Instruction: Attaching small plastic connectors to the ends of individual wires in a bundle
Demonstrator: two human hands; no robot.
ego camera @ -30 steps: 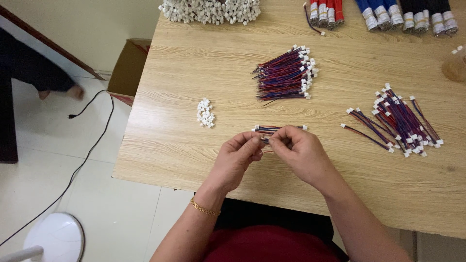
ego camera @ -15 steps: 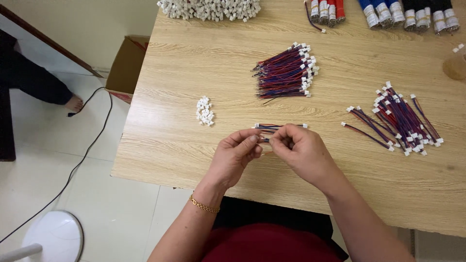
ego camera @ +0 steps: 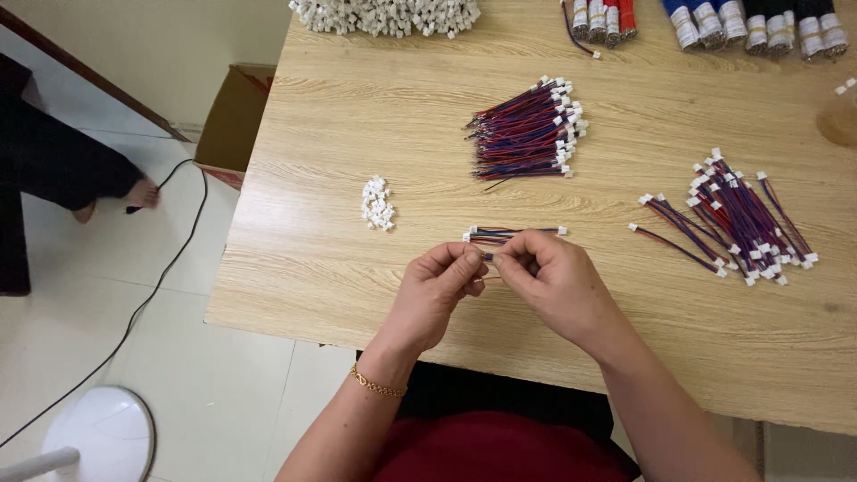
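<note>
Both hands meet just above the table (ego camera: 312,268) edge: the left hand (ego camera: 435,295) and right hand (ego camera: 553,281) pinch a thin red-and-blue wire (ego camera: 487,258) between closed fingertips. It looks light, limp and easily bent, best held close to its small white plug end. A few finished wires (ego camera: 513,234) lie just beyond.

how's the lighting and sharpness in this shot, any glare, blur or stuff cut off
Head view: light is soft and even on the wooden table, no glare, only faint shadows under the left hand and right hand. The wire bundle and small white connector pile look sharp; the piece pinched at the fingertips is too small to make out. The frame's top edge crops the spools.
</note>
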